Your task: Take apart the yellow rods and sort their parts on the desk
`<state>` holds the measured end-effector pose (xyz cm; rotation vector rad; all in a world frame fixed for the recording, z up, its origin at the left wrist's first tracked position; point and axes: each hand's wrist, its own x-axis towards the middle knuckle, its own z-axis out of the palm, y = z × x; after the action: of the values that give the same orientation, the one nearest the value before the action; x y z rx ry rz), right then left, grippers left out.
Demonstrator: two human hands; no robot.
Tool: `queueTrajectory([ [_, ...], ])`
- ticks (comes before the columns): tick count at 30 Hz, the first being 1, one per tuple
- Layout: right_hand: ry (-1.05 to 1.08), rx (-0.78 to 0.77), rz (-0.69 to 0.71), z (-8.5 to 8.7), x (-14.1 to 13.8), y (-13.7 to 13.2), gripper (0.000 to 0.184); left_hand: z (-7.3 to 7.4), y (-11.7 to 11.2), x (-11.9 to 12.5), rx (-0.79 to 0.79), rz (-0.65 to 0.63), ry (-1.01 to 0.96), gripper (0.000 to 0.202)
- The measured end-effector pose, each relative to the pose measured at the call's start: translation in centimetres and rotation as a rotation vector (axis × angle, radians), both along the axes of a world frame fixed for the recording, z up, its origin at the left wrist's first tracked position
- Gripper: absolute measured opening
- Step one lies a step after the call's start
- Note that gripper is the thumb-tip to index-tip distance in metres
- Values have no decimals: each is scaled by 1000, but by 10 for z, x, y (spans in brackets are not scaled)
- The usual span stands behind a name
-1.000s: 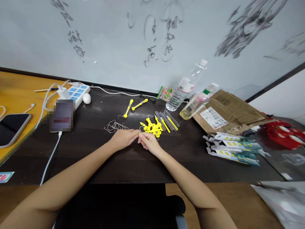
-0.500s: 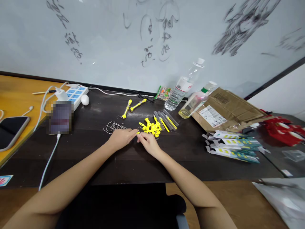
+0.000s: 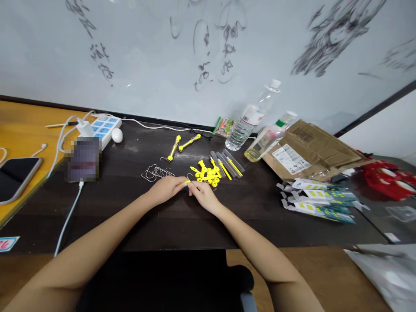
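Over the dark table, my two hands meet at the fingertips. My left hand (image 3: 165,189) is closed, pinching a small yellow plastic piece (image 3: 186,182), mostly covered by the fingers. My right hand (image 3: 205,196) is closed on a thin metal hook (image 3: 189,176), whose curved end sticks up above the fingers. Whether the hook sits inside the yellow piece, I cannot tell. Left of the hands lies a tangle of metal hooks (image 3: 155,172). Just beyond my right hand is a heap of yellow plastic parts (image 3: 206,174), beside several clear tubes (image 3: 234,164) with yellow rods.
Two yellow-ended tubes (image 3: 174,148) with hooks lie farther back. A water bottle (image 3: 242,130), a second bottle (image 3: 264,141) and a cardboard parcel (image 3: 305,149) stand behind. Opened small boxes (image 3: 320,201) are at right. A power strip (image 3: 105,129) and phone (image 3: 82,160) are at left.
My left fingers have shifted slightly, and more of the yellow piece shows between the hands. The hook stays in my right fingers. The view has moved a little.
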<state>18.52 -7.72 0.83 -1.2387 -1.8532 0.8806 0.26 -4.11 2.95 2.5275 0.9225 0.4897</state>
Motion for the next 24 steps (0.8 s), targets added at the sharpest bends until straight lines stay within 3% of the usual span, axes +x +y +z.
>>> queueTrajectory([
  [6, -308, 139, -53, 8, 0, -6, 36, -5, -2, 3, 152, 133, 188, 34],
  [10, -429, 178, -109, 10, -1, -7, 31, -6, -2, 4, 155, 148, 191, 34],
  [13, -272, 127, -74, 8, -1, -5, 34, -5, -1, 3, 107, 112, 112, 33],
  [17, 157, -226, 2, 2, -2, 0, 41, -3, 0, 2, 36, 86, 15, 34],
  [19, 256, -346, 3, 1, -3, 1, 42, -1, 0, 2, 17, 101, 6, 34],
  [21, 184, -253, -6, 1, -3, 0, 43, -1, -1, 2, 19, 113, 14, 35],
  [24, -174, 57, -67, 3, -2, -3, 38, -2, -2, 3, 43, 123, 47, 34],
])
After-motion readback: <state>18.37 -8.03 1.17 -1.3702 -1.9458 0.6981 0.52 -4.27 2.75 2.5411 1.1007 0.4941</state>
